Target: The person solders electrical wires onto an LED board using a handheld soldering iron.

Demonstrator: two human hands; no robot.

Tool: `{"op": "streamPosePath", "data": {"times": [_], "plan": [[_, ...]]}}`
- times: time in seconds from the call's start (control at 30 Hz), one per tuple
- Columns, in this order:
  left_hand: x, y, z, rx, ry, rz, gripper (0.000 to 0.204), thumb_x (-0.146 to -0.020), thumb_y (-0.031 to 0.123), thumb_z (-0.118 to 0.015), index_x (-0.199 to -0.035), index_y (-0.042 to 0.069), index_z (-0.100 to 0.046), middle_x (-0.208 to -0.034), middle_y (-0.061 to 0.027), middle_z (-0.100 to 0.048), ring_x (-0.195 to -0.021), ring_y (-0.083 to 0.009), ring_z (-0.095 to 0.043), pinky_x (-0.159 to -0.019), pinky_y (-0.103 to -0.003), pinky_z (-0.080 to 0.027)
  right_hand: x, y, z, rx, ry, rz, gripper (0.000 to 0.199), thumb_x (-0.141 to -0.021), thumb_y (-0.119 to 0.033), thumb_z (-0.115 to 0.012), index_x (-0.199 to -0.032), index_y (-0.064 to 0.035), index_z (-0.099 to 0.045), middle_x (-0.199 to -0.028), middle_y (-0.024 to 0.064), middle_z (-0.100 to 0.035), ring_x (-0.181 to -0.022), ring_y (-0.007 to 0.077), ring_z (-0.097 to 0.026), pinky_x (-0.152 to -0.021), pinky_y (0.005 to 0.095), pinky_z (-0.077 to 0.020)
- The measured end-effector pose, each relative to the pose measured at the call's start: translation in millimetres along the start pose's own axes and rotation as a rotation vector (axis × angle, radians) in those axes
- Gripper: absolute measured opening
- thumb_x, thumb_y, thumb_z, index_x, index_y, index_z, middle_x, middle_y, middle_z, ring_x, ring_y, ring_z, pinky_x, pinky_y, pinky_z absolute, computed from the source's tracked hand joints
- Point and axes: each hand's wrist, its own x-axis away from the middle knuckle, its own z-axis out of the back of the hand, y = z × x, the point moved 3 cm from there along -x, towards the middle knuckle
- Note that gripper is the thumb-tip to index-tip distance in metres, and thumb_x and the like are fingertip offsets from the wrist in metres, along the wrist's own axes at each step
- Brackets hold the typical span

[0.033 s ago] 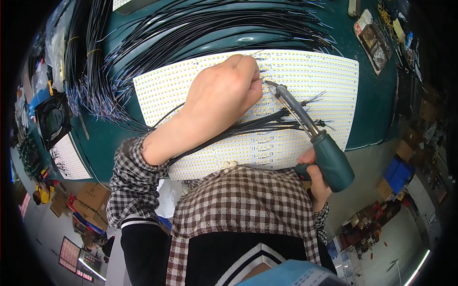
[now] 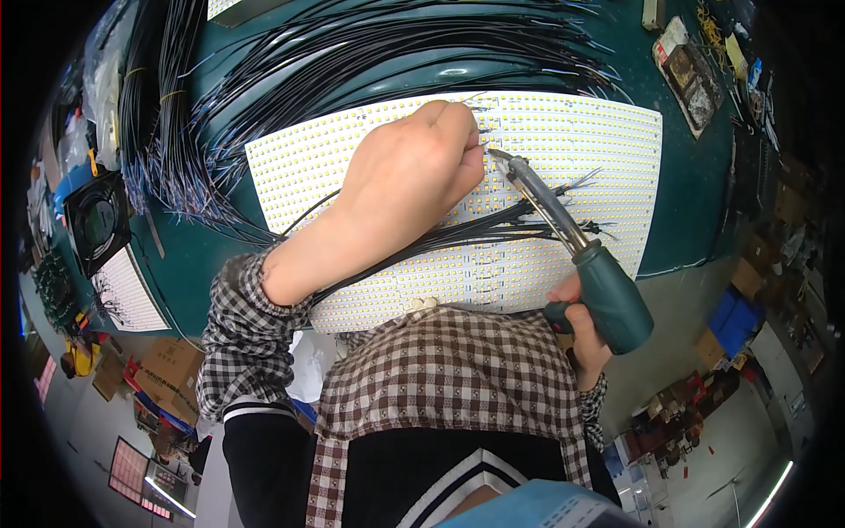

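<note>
A white LED board (image 2: 607,141), dotted with rows of small yellow LEDs, lies across the table in front of me. Over its upper middle my left hand (image 2: 418,163) is closed in a pinch, with a thin wire end (image 2: 485,143) poking out at the fingertips. My right hand (image 2: 588,339) grips a green-handled soldering gun (image 2: 613,299), mostly hidden behind the handle. The gun's tip points up and left, close to the pinched wire end. A bundle of black wires (image 2: 458,234) passes under my left forearm and across the board, its stripped ends fanning out at right.
Long black wires (image 2: 422,40) spread over the green table (image 2: 673,220) beyond the board, with thick bundles (image 2: 163,114) at left. A black fan (image 2: 95,220) and a smaller LED board (image 2: 132,290) sit on the left. A dirty block-like holder (image 2: 691,79) lies at the far right.
</note>
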Motion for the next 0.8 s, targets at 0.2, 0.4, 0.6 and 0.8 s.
{"op": "streamPosePath", "data": {"times": [0.2, 0.4, 0.6, 0.8], "plan": [[-0.7, 0.0, 0.1, 0.008, 0.013, -0.029, 0.013, -0.076, 0.008, -0.063, -0.079, 0.000, -0.053, -0.073, -0.0167, -0.059, -0.059, -0.0343, -0.060, -0.052, -0.041, -0.048, 1.9, 4.4, 0.9, 0.012, 0.020, 0.052, 0.039, -0.085, -0.033, -0.067, -0.091, 0.0040, -0.055, -0.084, 0.0120, -0.058, -0.076, 0.0218, -0.059, -0.069, 0.0340, -0.0502], [0.4, 0.2, -0.1, -0.011, -0.007, 0.009, 0.012, -0.077, 0.005, -0.065, -0.082, 0.003, -0.054, -0.073, -0.0106, -0.057, -0.061, -0.0275, -0.059, -0.054, -0.035, -0.047, -3.1, -7.8, -3.3, -0.064, 0.011, 0.042, 0.042, -0.085, -0.036, -0.065, -0.094, 0.0043, -0.054, -0.086, 0.0129, -0.058, -0.076, 0.0221, -0.060, -0.068, 0.0330, -0.0495], [0.4, 0.6, 0.1, -0.007, -0.003, 0.005, 0.012, -0.077, 0.005, -0.065, -0.081, 0.002, -0.054, -0.073, -0.0110, -0.057, -0.061, -0.0277, -0.059, -0.054, -0.035, -0.047, -2.3, -10.3, -3.8, -0.049, -0.009, 0.016, 0.043, -0.085, -0.037, -0.065, -0.096, 0.0037, -0.054, -0.088, 0.0141, -0.059, -0.077, 0.0218, -0.060, -0.070, 0.0326, -0.0490], [-0.1, 2.0, 1.6, 0.001, -0.011, 0.011, 0.011, -0.079, 0.005, -0.064, -0.083, 0.002, -0.055, -0.074, -0.0114, -0.057, -0.064, -0.0274, -0.059, -0.056, -0.034, -0.047, -0.8, -10.8, -2.7, -0.046, 0.042, -0.011, 0.051, -0.085, -0.041, -0.063, -0.106, 0.0053, -0.054, -0.098, 0.0181, -0.060, -0.078, 0.0218, -0.062, -0.071, 0.0332, -0.0502]]}}
